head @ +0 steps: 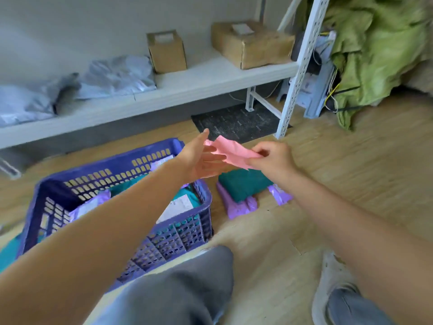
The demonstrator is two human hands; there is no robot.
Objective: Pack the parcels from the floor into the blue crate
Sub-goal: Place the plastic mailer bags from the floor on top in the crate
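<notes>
A bent knee in grey trousers (pixel 182 289) is seen closest, at the bottom edge, with a pale shoe (pixel 332 277) planted to its right on the wooden floor (pixel 351 172). Above them, a thin pink parcel (pixel 230 152) is held in the air, pinched at its near end by the curled fingers and thumb of the right hand (pixel 271 158). The left hand (pixel 199 158) is stretched towards it, fingers straight and spread wide, palm turned to the parcel's far end; whether contact is made there cannot be told. The blue crate (pixel 164 245) is set on the floor just left of the hands, and teal and purple parcels are already lying inside. A teal parcel (pixel 243 186) is stacked on purple parcels (pixel 234 205) on the floor just beside the crate, below the hands, so the job is judged partly done.

The step in hand looks to be a hand-over, or a two-handed steadying, of the limp pink parcel. It would best be supported flat from beneath by the open left hand before the pinch is loosened, then carried leftwards over the rim and laid on the parcels inside rather than dropped, so that nothing is crumpled or snagged.
</notes>
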